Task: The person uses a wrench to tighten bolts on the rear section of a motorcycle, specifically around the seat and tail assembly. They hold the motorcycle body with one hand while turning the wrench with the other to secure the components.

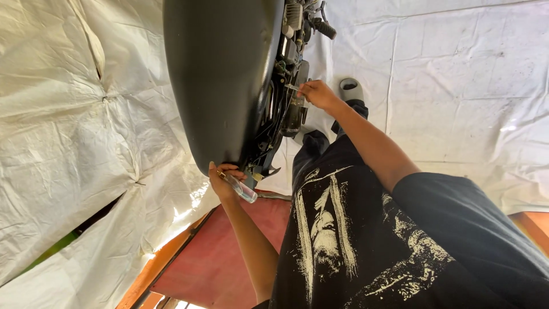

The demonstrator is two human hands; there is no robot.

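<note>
Head view: looks down along the person's own body at a motorbike on white sheeting.
Sheeting (68, 126): white, crumpled, hung at far left and spread over the ground beyond.
Floor (229, 252): red, bare below the left arm.
Seat (223, 74): long, black, matt; its rear end hangs over the left hand.
Left hand (222, 178): fingers curled under the seat's rear edge, thumb side closed around a screwdriver.
Screwdriver (240, 189): clear handle, lying across the palm and pointing toward the person; the tip is hidden.
Frame and wiring (283, 109): dark metal parts and cables exposed beside the seat, between the two hands.
Right hand (315, 92): fingertips pinched on a small pale part at the bike's side; what that part is cannot be told.
Shirt (366, 240): black with a white print.
Foot (351, 88): grey sandal on the sheeting, just beyond the right hand.
Step in hand, as judged: fitting or freeing a small fastener at the side while the seat is steadied.
Next move, as judged: calls for a steady seat and the tool brought across.
</note>
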